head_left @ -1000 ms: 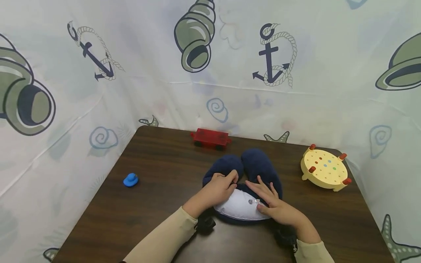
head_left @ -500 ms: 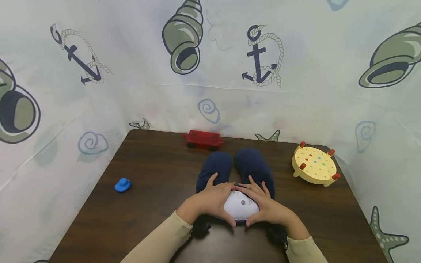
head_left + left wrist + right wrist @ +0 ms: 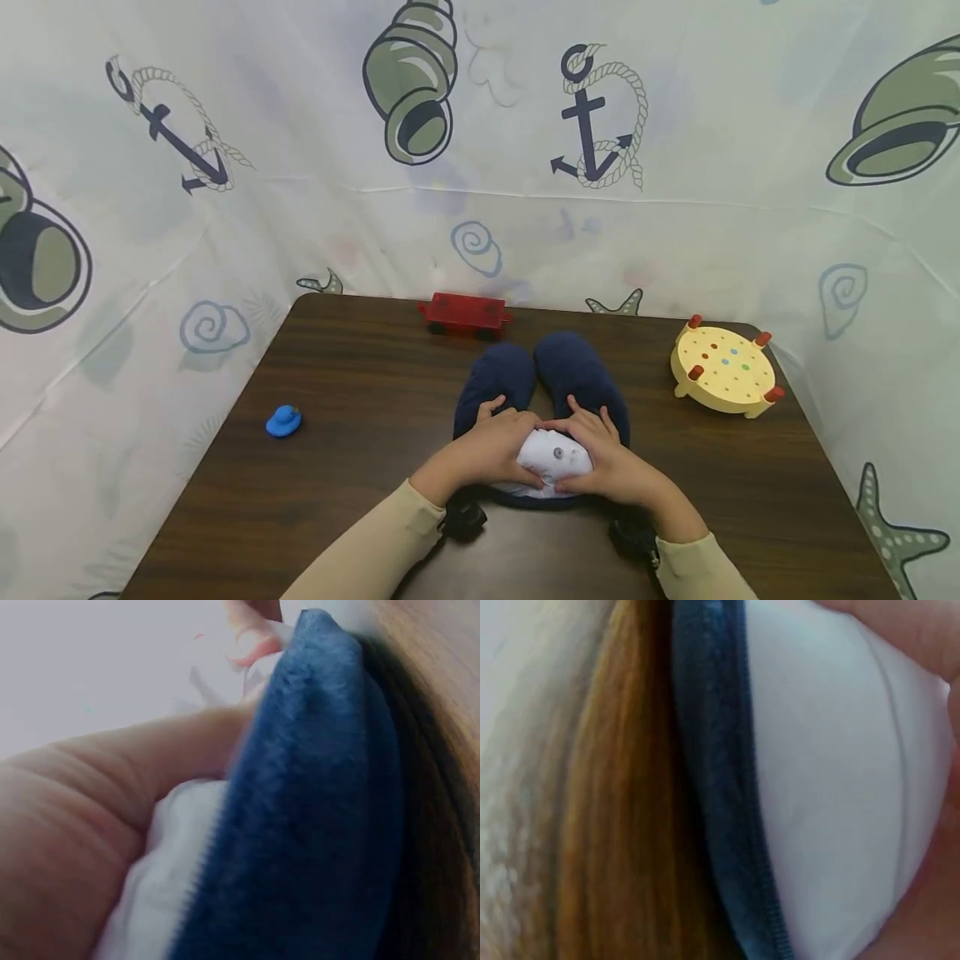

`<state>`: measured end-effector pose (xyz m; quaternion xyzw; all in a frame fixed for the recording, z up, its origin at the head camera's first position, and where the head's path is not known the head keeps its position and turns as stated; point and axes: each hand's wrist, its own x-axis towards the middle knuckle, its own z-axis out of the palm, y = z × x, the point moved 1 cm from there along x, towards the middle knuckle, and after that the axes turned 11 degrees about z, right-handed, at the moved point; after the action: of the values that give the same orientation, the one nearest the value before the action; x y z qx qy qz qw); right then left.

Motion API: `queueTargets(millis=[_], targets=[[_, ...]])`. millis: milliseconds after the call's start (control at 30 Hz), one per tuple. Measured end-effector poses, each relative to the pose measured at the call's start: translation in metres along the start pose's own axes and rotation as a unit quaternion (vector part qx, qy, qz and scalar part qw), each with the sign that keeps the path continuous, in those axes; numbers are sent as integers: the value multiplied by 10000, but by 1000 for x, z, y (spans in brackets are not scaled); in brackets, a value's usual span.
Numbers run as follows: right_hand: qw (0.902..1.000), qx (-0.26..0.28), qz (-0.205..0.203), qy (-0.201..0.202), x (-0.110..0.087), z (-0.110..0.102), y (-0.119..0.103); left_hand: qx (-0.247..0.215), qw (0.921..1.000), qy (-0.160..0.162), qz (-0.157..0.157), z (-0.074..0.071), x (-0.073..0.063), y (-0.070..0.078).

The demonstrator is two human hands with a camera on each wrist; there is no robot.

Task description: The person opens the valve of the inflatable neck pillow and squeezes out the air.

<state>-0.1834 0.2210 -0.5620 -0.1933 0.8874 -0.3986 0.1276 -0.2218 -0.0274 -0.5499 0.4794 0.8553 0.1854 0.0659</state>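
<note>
A navy neck pillow (image 3: 581,371) lies on the brown table with its two rounded ends pointing away from me. Its opened zip runs along the near curve, where white inner fabric (image 3: 551,458) bulges out with a small grey spot on it. My left hand (image 3: 483,454) grips this white bulge from the left, its thumb (image 3: 180,746) pressing in beside the navy edge. From the right, my right hand (image 3: 615,467) squeezes the same bulge between thumb and fingers. Zip teeth (image 3: 769,900) show along the navy border in the right wrist view. Some fingertips are hidden.
A red toy wagon (image 3: 465,312) stands at the table's back edge. At the back right, a round yellow toy (image 3: 723,367) has red-tipped pegs. A small blue rubber duck (image 3: 283,421) sits on the left. Printed fabric (image 3: 315,217) hangs behind the table.
My left hand has gone from fingers bunched near the pillow's middle to gripping the white part's left side. Both thumbs came round to the near side and now press into the white fabric.
</note>
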Motion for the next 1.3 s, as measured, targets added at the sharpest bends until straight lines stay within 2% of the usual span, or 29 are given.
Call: queueTargets(millis=[133,233,333,433,533,700,800,1000,1200,1300], targets=[[9993,-22,-95,367,1,1,-5,-49,9997,212,-134,-1,3,1],[9979,9,-110,634,1,3,-9,111,9989,429,-139,1,6,1],[9974,93,-20,715,0,3,-11,343,9979,549,-86,3,9,5],[9980,157,68,611,-1,2,-9,474,9979,433,-88,1,10,10],[9990,232,160,342,-1,2,-3,354,9992,167,-118,3,7,9],[9995,123,281,-88,-1,4,3,-4,10000,-90,-8,10,-7,2],[9992,-109,336,-165,-2,4,1,11,9998,-197,99,9,-13,2],[9982,-449,409,21,-3,6,-6,408,9989,-160,160,10,-8,2],[9973,-437,357,476,-3,9,-14,313,9994,92,-75,7,-1,5],[9962,-433,321,677,0,11,-19,354,9990,266,-90,7,0,5]])
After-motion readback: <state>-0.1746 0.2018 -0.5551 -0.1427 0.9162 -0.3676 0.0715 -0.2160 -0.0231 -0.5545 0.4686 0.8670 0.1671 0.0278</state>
